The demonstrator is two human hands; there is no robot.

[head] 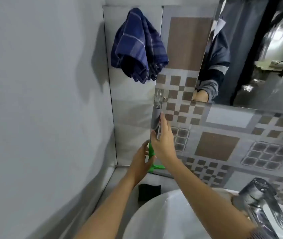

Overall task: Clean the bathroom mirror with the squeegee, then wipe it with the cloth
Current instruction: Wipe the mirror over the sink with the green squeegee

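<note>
A squeegee [156, 118] with a grey handle and a green blade end [158, 166] hangs upright from a metal hook [159, 96] on the tiled wall, left of the mirror [258, 54]. My right hand [164, 144] wraps the lower handle, thumb on one side and fingers stretched up the other. Just below it, my left hand [140, 163] closes around the green neck. A blue checked cloth [137, 45] hangs on the wall above and to the left, out of both hands' reach. The mirror reflects a sleeve and a hand.
A white basin [154, 219] sits below my arms, with a chrome tap [261, 200] at its right. A black sponge [149, 192] lies on the grey ledge beside the basin. A plain grey wall closes in on the left.
</note>
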